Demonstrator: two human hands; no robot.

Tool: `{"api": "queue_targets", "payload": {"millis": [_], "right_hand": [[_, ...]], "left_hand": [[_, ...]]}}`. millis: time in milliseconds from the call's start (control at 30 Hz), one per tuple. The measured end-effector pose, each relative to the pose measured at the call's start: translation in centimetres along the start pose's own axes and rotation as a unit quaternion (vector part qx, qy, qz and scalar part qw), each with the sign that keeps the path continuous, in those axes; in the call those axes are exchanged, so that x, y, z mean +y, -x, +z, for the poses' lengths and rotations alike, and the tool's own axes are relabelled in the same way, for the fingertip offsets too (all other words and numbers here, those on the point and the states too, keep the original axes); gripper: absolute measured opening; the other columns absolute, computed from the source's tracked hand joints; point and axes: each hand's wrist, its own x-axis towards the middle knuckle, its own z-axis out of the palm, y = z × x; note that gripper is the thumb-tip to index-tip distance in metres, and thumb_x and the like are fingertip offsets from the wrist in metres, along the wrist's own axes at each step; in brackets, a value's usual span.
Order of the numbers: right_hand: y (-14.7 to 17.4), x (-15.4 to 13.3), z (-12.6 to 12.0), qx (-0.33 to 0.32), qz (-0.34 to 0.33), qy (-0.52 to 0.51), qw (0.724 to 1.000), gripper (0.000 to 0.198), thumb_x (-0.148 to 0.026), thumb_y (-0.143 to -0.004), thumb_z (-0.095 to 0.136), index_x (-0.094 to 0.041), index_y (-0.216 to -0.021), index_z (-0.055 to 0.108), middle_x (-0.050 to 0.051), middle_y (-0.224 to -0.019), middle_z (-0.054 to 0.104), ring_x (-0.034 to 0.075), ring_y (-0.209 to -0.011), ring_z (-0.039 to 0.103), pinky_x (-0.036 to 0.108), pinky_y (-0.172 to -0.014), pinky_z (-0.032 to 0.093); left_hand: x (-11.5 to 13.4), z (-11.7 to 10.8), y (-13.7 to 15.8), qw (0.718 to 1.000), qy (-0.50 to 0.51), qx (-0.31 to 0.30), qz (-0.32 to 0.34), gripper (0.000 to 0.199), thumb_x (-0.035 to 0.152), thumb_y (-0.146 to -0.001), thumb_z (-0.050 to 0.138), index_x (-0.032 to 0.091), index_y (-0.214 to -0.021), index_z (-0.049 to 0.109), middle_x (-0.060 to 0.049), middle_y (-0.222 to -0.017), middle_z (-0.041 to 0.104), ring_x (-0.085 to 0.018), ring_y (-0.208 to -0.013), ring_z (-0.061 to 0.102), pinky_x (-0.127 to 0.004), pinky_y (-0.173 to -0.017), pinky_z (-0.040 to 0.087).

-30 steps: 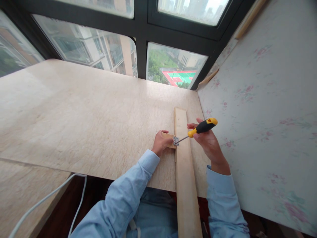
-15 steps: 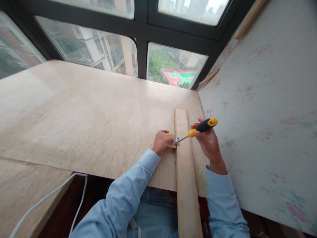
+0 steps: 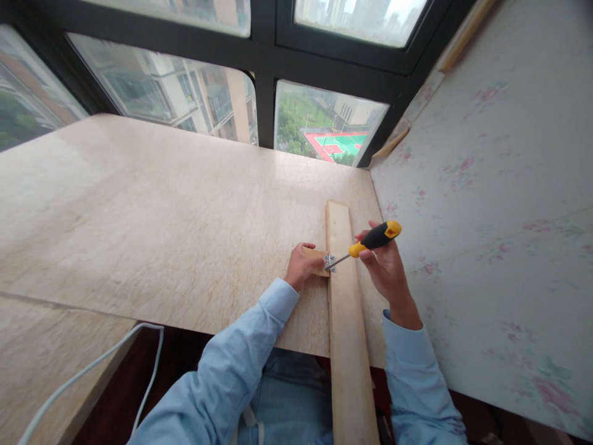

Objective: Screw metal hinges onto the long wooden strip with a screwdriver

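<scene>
A long wooden plank (image 3: pixel 346 321) lies on the stone sill and runs past its front edge toward me. Against its left side sits a small wooden block (image 3: pixel 315 252), and a metal hinge (image 3: pixel 330 261) spans the two. My left hand (image 3: pixel 302 267) is closed on the block, thumb close to the hinge. In my right hand (image 3: pixel 385 266) is a screwdriver (image 3: pixel 376 238) with a black and yellow handle, held slantwise over the plank. Its tip reaches the lower left part of the hinge; any screw under it is too small to make out.
The beige stone sill (image 3: pixel 176 216) stretches left to the dark window frame (image 3: pixel 265 93). A flower-patterned wall (image 3: pixel 500 216) stands close on my right. At lower left, a white cable (image 3: pixel 88 371) loops over the sill's edge and a lower ledge.
The screwdriver handle and my right hand have shifted slightly left, while the tip stays at the hinge. My left hand, the block and the plank have not visibly moved.
</scene>
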Motion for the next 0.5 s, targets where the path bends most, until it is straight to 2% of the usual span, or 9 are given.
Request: {"api": "queue_targets", "payload": {"millis": [100, 167, 233, 333, 400, 500], "right_hand": [[0.0, -0.7, -0.1, -0.091, 0.001, -0.083, 0.992, 0.065, -0.039, -0.087, 0.065, -0.037, -0.143, 0.033, 0.005, -0.138, 0.054, 0.023, -0.127, 0.052, 0.046, -0.106, 0.044], [0.1, -0.9, -0.2, -0.114, 0.014, -0.096, 0.989, 0.062, -0.038, -0.088, 0.064, -0.036, -0.142, 0.035, 0.006, -0.136, 0.057, 0.023, -0.125, 0.055, 0.047, -0.105, 0.044], [0.1, -0.9, -0.2, -0.083, 0.020, -0.061, 0.994, 0.058, -0.040, -0.085, 0.067, -0.030, -0.138, 0.045, 0.007, -0.121, 0.067, 0.024, -0.112, 0.063, 0.047, -0.099, 0.049], [0.1, -0.5, 0.0, 0.011, 0.008, 0.063, 0.998, 0.060, -0.043, -0.073, 0.078, -0.023, -0.126, 0.058, 0.006, -0.100, 0.071, 0.026, -0.095, 0.067, 0.048, -0.094, 0.052], [0.1, -0.1, 0.2, 0.037, -0.010, 0.106, 0.994, 0.064, -0.046, -0.071, 0.079, -0.023, -0.127, 0.057, 0.007, -0.104, 0.069, 0.027, -0.099, 0.064, 0.048, -0.097, 0.049], [0.2, 0.1, 0.4, -0.015, -0.025, 0.033, 0.999, 0.066, -0.047, -0.082, 0.069, -0.030, -0.139, 0.042, 0.008, -0.128, 0.060, 0.026, -0.121, 0.055, 0.048, -0.105, 0.043]], "left_hand": [[0.0, 0.0, 0.1, 1.000, 0.000, 0.003, 0.003, 0.048, 0.004, -0.053, 0.077, 0.013, -0.096, 0.058, -0.005, -0.077, 0.063, -0.015, -0.066, 0.059, -0.024, -0.057, 0.046], [0.1, 0.0, 0.1, 1.000, -0.002, 0.005, 0.004, 0.048, 0.005, -0.052, 0.077, 0.013, -0.095, 0.058, -0.004, -0.076, 0.063, -0.015, -0.065, 0.058, -0.024, -0.057, 0.046], [0.1, 0.0, 0.1, 1.000, -0.005, 0.006, 0.004, 0.048, 0.005, -0.052, 0.077, 0.013, -0.095, 0.058, -0.003, -0.075, 0.063, -0.015, -0.065, 0.058, -0.024, -0.057, 0.046], [0.2, 0.0, 0.2, 1.000, -0.006, 0.007, 0.004, 0.048, 0.006, -0.052, 0.077, 0.014, -0.095, 0.058, -0.002, -0.074, 0.063, -0.015, -0.066, 0.058, -0.024, -0.058, 0.046], [0.2, 0.0, 0.2, 1.000, -0.002, 0.007, 0.002, 0.048, 0.007, -0.051, 0.077, 0.014, -0.095, 0.058, -0.001, -0.074, 0.063, -0.015, -0.066, 0.059, -0.024, -0.059, 0.047], [0.2, 0.0, 0.2, 1.000, 0.007, 0.006, -0.002, 0.048, 0.006, -0.051, 0.077, 0.015, -0.094, 0.058, -0.001, -0.074, 0.064, -0.015, -0.066, 0.059, -0.025, -0.059, 0.047]]}}
